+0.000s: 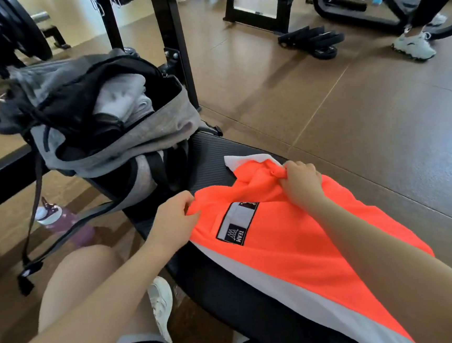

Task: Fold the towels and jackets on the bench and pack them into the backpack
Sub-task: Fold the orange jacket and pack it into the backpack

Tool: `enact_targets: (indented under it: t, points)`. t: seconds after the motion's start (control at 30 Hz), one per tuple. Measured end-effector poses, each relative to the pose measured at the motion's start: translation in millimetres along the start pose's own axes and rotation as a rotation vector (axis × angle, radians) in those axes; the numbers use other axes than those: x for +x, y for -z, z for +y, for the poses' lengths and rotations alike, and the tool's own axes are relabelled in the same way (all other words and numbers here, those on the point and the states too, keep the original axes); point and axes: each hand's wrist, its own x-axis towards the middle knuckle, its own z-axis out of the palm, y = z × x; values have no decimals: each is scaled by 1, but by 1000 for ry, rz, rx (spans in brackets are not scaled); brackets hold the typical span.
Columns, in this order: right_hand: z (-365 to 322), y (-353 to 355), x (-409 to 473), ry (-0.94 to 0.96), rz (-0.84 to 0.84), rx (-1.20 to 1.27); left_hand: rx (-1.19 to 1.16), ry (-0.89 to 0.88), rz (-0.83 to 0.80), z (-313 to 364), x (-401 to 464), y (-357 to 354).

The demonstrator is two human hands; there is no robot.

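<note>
Head view shows folding under way: the orange jacket (pixel 293 236) lies along the counter (pixel 207 159) toward five o'clock. The left hand (pixel 173 225) pinches its near edge; the right hand (pixel 301 182) has a closed grip on bunched fabric at the top. Next, probably, both corners get carried over evenly. At ten o'clock the grey backpack (pixel 124 142) gapes open, pale folded cloth (pixel 124 96) already inside.

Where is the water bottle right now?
In the head view, the bottle lies on the floor at lower left, below the backpack and left of the bench.
</note>
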Motion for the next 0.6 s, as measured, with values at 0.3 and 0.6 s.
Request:
enact_targets:
  t: [0.3,0.6]
  points:
    - [-50,-7,-11,363,-142,433,778,-92,217,-16,10,8]
    - [109,23,-106,-18,344,448,361,-801,-306,98,38,-118]
